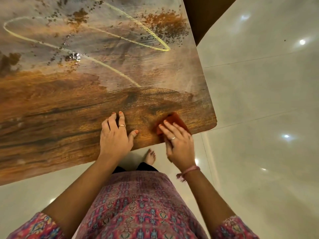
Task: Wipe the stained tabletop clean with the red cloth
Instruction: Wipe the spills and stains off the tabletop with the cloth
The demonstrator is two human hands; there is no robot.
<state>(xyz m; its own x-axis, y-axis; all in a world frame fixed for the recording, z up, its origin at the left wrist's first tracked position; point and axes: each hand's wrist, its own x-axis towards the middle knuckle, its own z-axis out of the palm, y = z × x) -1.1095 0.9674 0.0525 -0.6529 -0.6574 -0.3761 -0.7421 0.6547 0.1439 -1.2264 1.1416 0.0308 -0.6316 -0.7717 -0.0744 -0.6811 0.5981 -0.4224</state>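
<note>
The person wears a tunic [138,204] in a dense woven-style print, pink and magenta with small blue, cream and dark motifs set in repeating rows and diamonds. Its sleeves [39,226] end around the elbow, with a paler patterned band at the right cuff, leaving both forearms bare. Below the hem shows dark legwear [146,167], and 1 bare foot [150,156] with painted toenails. The left hand [115,135] carries a thin gold-toned ring [122,125] on 1 finger; the right hand [179,144] has a slim silver-toned ring [173,138]. Nails on both hands are painted orange. A pink thread band [189,170] circles the right wrist, its frayed ends hanging loose
</note>
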